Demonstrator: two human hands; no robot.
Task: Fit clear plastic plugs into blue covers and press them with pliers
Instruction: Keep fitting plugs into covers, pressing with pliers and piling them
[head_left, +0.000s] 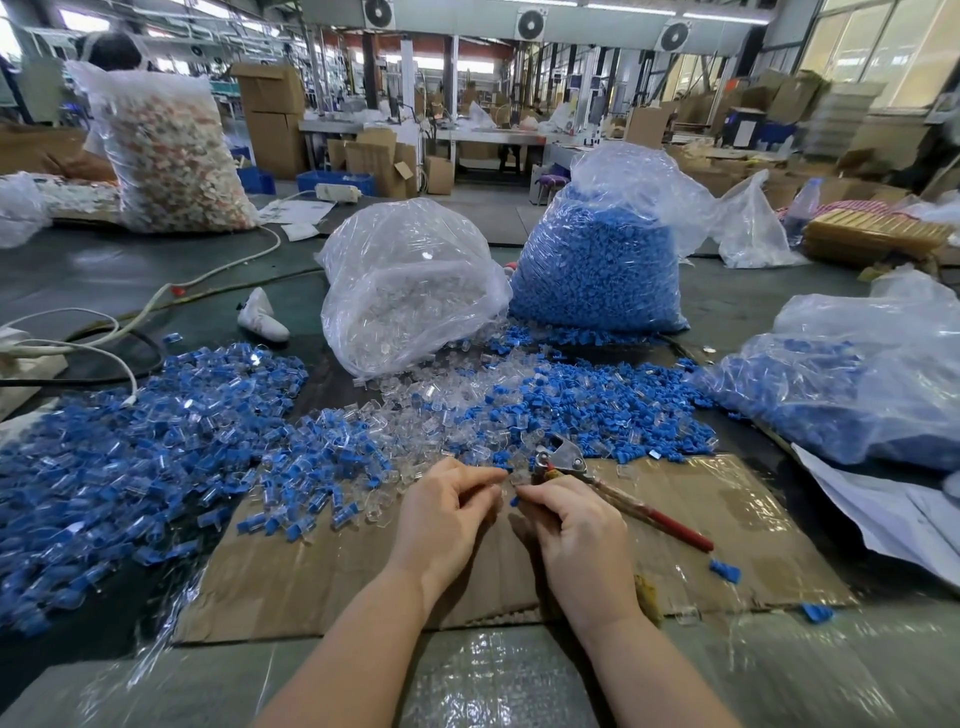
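Both hands meet at frame centre: my left hand (448, 506) pinches a clear plug (511, 475), my right hand (570, 525) grasps a blue cover (514, 501) and the pliers (618, 493), ready for pressing.

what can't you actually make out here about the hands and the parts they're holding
- Head view: the piece pinched by the left hand is too small and clear to identify.
- Right hand: only a blue bit shows; fingers hide the rest.
- Pliers: part of the handles lies under the right hand.
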